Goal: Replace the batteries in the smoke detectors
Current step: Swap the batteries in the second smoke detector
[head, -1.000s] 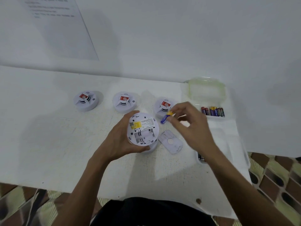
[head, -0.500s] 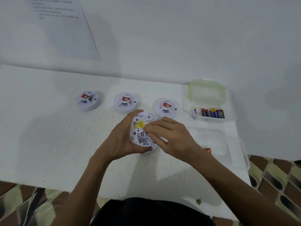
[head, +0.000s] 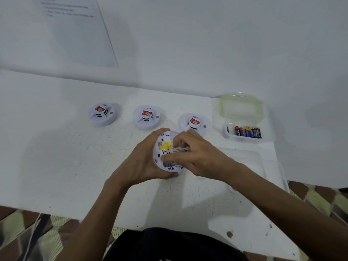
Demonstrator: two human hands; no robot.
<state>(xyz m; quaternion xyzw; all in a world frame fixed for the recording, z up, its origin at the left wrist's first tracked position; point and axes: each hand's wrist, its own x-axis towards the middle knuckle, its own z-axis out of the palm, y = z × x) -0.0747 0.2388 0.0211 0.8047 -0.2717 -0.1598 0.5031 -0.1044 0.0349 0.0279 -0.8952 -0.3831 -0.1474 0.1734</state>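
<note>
Hands on an upturned smoke detector (head: 164, 146).
Left hand (head: 143, 163) grips its rim, fingers curled; right hand (head: 196, 156) presses bent fingertips into the battery bay (head: 170, 164), any hold hidden.

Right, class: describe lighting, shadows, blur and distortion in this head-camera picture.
Head view: soft, even light; broad faint shadows on the table left of the left hand holding the smoke detector and under the forearms; the sheet on the wall is too blurred to read; the wide lens stretches the forearms.

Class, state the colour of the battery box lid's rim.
The lid rim is pale green; head view shows it.
</note>
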